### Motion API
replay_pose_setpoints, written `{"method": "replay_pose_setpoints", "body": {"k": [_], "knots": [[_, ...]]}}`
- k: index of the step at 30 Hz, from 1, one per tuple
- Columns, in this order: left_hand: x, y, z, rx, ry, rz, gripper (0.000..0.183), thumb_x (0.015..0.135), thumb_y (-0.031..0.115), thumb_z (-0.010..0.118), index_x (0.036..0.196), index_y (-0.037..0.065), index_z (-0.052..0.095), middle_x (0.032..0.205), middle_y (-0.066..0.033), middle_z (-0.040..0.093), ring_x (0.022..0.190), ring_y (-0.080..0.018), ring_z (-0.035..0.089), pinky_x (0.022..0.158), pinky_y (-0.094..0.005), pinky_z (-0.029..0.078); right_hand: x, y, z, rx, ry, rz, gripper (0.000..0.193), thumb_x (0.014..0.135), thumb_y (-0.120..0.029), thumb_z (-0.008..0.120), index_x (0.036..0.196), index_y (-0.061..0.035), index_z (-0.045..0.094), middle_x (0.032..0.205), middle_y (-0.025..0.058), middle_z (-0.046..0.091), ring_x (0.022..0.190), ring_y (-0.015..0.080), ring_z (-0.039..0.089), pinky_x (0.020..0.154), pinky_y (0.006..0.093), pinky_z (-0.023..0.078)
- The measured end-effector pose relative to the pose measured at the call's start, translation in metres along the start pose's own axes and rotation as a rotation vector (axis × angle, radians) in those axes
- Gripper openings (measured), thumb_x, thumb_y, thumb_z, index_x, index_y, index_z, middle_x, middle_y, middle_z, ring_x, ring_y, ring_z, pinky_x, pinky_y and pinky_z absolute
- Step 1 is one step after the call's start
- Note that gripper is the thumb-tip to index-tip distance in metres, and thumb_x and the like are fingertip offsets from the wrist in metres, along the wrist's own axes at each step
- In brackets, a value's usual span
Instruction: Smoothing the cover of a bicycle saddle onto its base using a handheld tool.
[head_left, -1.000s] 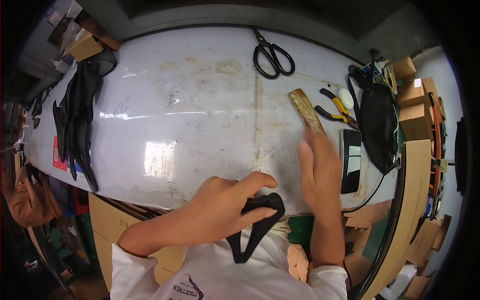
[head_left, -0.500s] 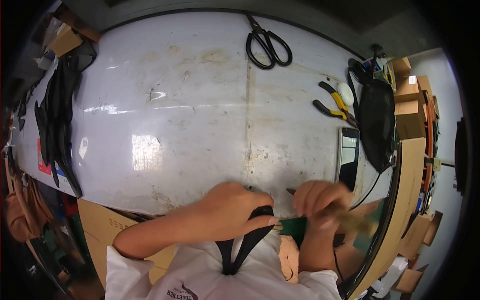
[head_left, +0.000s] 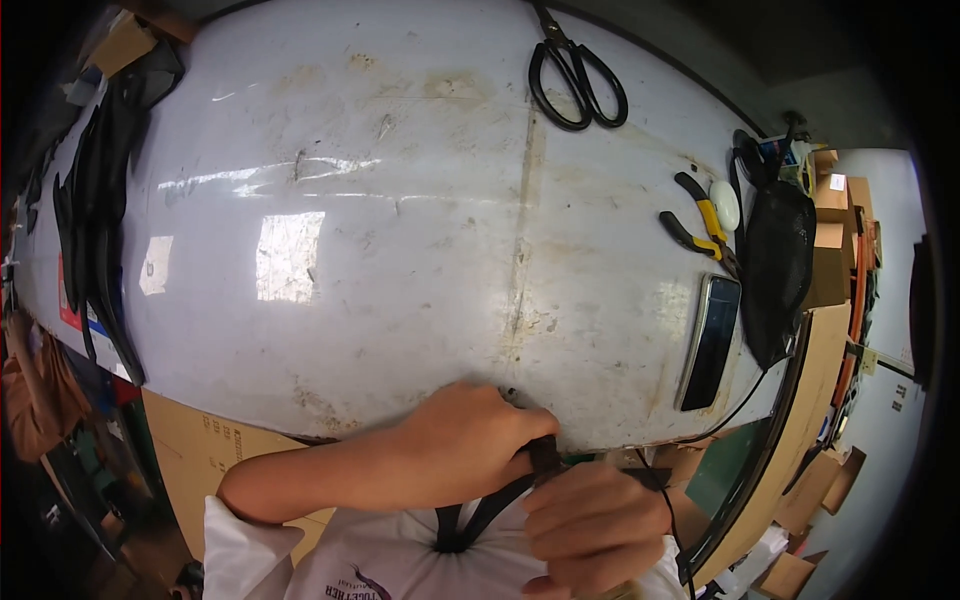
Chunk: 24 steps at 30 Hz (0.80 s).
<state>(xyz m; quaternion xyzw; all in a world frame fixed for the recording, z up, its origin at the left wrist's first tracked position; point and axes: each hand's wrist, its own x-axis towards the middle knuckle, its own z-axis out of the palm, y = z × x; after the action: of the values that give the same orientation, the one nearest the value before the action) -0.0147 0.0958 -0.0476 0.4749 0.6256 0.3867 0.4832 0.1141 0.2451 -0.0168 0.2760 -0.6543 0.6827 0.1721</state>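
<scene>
Black strap (head_left: pixel 490 510) sits at the lower middle of the frame, just off the near edge of the counter (head_left: pixel 400 250), pinched between both hands. The left hand (head_left: pixel 470 450) is curled closed over the strap's upper end, thumb and fingers pressed around it right at the counter's edge. The right hand (head_left: pixel 595 525), just below and to the right, is also curled shut; its fingers fold in close to the strap, touching or nearly touching the left hand, though exactly how much of the strap it grips cannot be told. The strap looks narrow, flat and dark; it runs down in two bands that meet at a point against the person's white shirt (head_left: pixel 400 565).

Up on the counter, a pair of black-handled scissors (head_left: pixel 575 75) lies at the upper middle of the frame, well apart from the hands. Yellow-and-black pliers (head_left: pixel 700 225) lie at the right, with a small white oval object (head_left: pixel 724 205) touching them. A dark phone (head_left: pixel 711 342) rests face up at the lower right of the counter, beside a black mesh pouch (head_left: pixel 775 265). A heap of black straps (head_left: pixel 95 220) lies along the left edge. The counter's white surface is scuffed and stained.
</scene>
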Motion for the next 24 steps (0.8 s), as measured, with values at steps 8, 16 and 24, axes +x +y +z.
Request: {"method": "replay_pose_setpoints", "body": {"k": [8, 16, 24], "knots": [[-0.002, -0.002, -0.003, -0.024, -0.023, 0.020, 0.030, 0.091, 0.008, 0.075, 0.121, 0.008, 0.071, 0.072, -0.0166, 0.069, 0.061, -0.0377, 0.067, 0.058, -0.0456, 0.053, -0.016, -0.009, -0.017, 0.045, -0.086, -0.043, 0.019, 0.096, -0.002, 0.073, 0.083, 0.0020, 0.061, 0.080, 0.0167, 0.070, 0.067, 0.0319, 0.071, 0.064, 0.0505, 0.062], [-0.002, -0.001, -0.004, -0.044, 0.004, 0.038, 0.028, 0.093, 0.008, 0.074, 0.121, 0.008, 0.071, 0.068, -0.0147, 0.066, 0.056, -0.0349, 0.064, 0.054, -0.0421, 0.051, -0.016, -0.005, 0.002, -0.096, 0.162, -0.005, 0.018, 0.094, 0.000, 0.073, 0.082, 0.0031, 0.060, 0.079, 0.0165, 0.069, 0.063, 0.0318, 0.068, 0.062, 0.0486, 0.062], [0.000, 0.004, -0.009, -0.050, -0.051, -0.024, 0.024, 0.092, 0.007, 0.076, 0.117, 0.008, 0.074, 0.066, -0.0131, 0.066, 0.055, -0.0317, 0.064, 0.052, -0.0409, 0.049, -0.024, 0.000, 0.010, 0.057, 0.299, -0.013, 0.022, 0.105, -0.010, 0.062, 0.084, -0.0039, 0.058, 0.080, 0.0087, 0.060, 0.058, 0.0239, 0.055, 0.052, 0.0397, 0.045]]}}
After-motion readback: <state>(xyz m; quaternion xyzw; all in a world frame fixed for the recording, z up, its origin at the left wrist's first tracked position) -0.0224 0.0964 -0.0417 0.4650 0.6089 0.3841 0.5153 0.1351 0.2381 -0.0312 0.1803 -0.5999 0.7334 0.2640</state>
